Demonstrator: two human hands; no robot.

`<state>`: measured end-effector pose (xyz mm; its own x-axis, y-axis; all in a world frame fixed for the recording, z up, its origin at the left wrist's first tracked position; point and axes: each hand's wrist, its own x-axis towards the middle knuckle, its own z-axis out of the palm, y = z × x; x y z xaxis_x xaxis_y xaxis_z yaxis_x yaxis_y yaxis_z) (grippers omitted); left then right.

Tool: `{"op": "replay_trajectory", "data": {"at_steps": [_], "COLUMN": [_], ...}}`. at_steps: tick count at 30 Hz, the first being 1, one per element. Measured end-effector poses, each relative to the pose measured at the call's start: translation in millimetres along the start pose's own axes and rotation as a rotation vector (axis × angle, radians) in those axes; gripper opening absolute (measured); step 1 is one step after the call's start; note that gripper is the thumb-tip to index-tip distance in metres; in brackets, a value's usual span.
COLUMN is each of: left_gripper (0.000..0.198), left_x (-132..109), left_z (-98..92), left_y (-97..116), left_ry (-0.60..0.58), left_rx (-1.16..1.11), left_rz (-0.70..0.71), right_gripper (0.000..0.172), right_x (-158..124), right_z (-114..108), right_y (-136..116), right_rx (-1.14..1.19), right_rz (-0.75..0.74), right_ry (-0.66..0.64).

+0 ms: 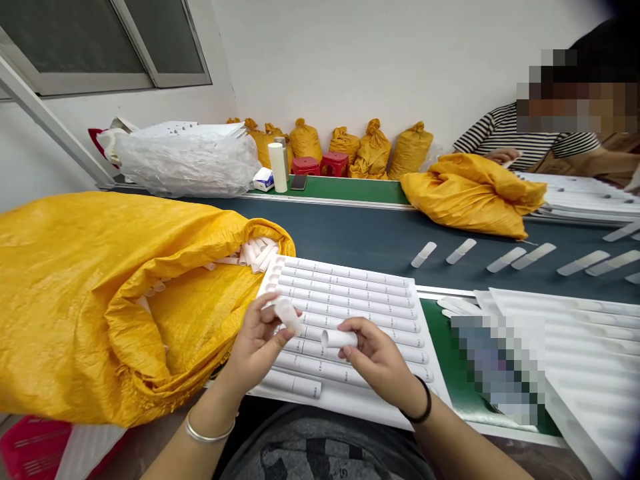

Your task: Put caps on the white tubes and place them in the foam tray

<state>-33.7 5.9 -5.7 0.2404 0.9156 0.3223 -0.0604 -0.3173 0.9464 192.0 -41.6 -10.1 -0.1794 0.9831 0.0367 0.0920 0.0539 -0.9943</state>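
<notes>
My left hand (267,337) pinches a short translucent white plastic tube (287,315) between thumb and fingers. In my right hand (373,350) is an opaque white tube (340,339), its open end turned toward the left hand. The two pieces are apart. Both hands hover over a white tray (435,393) lined with rows of white tubes (345,290) that carry small dark print. One front row is only partly filled. Left of the tray, a big yellow woven sack (165,247) gapes open, with loose white tubes (257,253) at its mouth.
A dark conveyor belt (345,230) runs behind the tray, carrying several translucent tubes (424,255) on the right. Beyond it lies another yellow sack (470,193), near a co-worker in a striped shirt (530,137). More trays (590,360) stand at right, beside a blurred-out object (500,370).
</notes>
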Motion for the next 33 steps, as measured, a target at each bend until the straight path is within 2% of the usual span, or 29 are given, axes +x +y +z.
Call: {"op": "replay_trajectory", "data": {"at_steps": [2, 3, 6, 8, 11, 13, 16, 18, 20, 22, 24, 30, 33], "left_gripper": [0.072, 0.072, 0.039, 0.023, 0.023, 0.024, 0.025, 0.025, 0.026, 0.028, 0.028, 0.038, 0.044], "left_x": [-2, -2, 0, 0, -1, -2, -2, -1, 2, 4, 5, 2, 2], "left_z": [15.7, 19.7, 18.1, 10.2, -1.2, -4.9, -4.8, -2.8, -0.5, 1.8, 3.9, 9.4, 12.1], "left_y": [4, 5, 5, 6, 10, 11, 13, 15, 20, 25, 28, 24, 24], "left_ry": [0.083, 0.125, 0.195, 0.145, 0.010, -0.004, -0.013, -0.065, -0.165, -0.286, -0.349, -0.215, -0.204], "left_rx": [-0.256, -0.315, -0.194, 0.009, 0.266, 0.369, 0.430, 0.464, 0.513, 0.553, 0.579, 0.713, 0.732], "left_rz": [-0.044, -0.060, -0.097, -0.114, -0.088, -0.060, -0.071, -0.079, -0.062, -0.035, 0.005, 0.317, 0.387], "right_gripper": [0.023, 0.023, 0.024, 0.023, 0.026, 0.026, 0.025, 0.024, 0.025, 0.027, 0.028, 0.026, 0.026], "right_x": [6, 8, 10, 11, 13, 14, 15, 16, 16, 17, 18, 20, 20], "right_z": [6, 8, 6, -2, -16, -22, -25, -25, -26, -28, -29, -26, -24], "right_y": [-5, -7, -12, -14, -15, -16, -17, -20, -25, -28, -31, -29, -29], "right_rx": [0.132, 0.186, 0.228, 0.070, -0.221, -0.253, -0.165, -0.195, -0.312, -0.434, -0.515, -0.570, -0.545], "right_rz": [0.007, 0.004, -0.064, -0.159, -0.298, -0.307, -0.255, -0.271, -0.370, -0.491, -0.545, -0.327, -0.330], "right_ry": [-0.036, -0.048, -0.002, 0.060, 0.122, 0.147, 0.142, 0.127, 0.079, 0.003, -0.035, 0.015, -0.003]}}
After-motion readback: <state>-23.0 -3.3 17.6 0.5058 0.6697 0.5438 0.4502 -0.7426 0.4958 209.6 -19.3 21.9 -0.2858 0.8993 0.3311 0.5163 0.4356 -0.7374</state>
